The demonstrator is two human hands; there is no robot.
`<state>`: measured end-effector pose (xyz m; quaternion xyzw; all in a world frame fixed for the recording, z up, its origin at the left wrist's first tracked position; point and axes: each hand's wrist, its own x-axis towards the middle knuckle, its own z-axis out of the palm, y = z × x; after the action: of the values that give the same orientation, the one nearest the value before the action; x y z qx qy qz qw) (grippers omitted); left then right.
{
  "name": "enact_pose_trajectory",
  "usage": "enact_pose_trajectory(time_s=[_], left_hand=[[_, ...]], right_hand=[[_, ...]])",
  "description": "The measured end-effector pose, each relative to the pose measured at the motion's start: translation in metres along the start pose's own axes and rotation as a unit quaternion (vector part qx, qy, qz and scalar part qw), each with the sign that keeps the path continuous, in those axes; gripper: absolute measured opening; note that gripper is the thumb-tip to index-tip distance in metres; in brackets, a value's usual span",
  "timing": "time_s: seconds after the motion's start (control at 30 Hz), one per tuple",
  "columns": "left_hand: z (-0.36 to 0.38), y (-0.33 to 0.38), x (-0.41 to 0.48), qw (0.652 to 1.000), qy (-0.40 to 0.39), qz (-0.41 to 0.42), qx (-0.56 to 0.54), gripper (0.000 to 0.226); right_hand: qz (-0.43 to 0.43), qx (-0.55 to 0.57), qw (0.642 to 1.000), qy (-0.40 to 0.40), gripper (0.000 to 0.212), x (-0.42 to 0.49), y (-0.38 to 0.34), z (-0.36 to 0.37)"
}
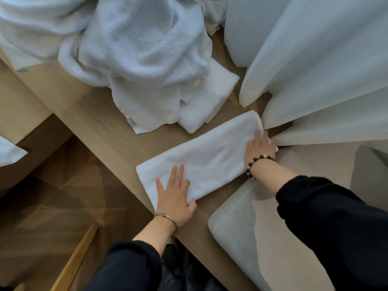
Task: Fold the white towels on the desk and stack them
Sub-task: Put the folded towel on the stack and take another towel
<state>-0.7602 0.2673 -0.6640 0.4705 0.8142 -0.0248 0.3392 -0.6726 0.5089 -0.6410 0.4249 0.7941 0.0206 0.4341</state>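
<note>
A long folded white towel [210,156] lies slantwise on the wooden table [100,122]. The left hand [174,198] presses flat on its near end, fingers straight. The right hand [259,150] rests on its far end beside the curtain [325,70]; I cannot tell whether it pinches the cloth. Behind lies 1 heap of rumpled towels [142,49].

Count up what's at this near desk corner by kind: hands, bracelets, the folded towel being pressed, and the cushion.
Hands: 2 (left hand, right hand)
Bracelets: 2 (metal bangle, bead bracelet)
Folded towel: 1
Cushion: 1
Total: 6
</note>
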Motion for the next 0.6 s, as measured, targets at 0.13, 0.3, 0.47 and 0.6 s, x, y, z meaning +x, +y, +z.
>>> enact_pose_trajectory(time_s=[0.13,0.3,0.47,0.6], left_hand=[[-0.006,0.007,0.017,0.991,0.112,-0.073,-0.03,0.056],[0.007,-0.007,0.046,0.994,0.08,-0.067,0.045,0.065],[0.018,-0.028,0.053,0.989,0.121,-0.039,0.07,0.064],[0.023,-0.029,0.053,0.986,0.145,-0.042,0.072,0.064]], right_hand=[[-0.197,0.149,0.944,0.218,0.071,-0.025,-0.049,0.009],[-0.294,0.095,0.937,0.165,0.063,-0.003,-0.072,0.04],[-0.223,0.123,0.941,0.221,0.064,0.027,-0.049,0.055],[-0.129,0.176,0.946,0.241,0.066,0.044,-0.037,0.053]])
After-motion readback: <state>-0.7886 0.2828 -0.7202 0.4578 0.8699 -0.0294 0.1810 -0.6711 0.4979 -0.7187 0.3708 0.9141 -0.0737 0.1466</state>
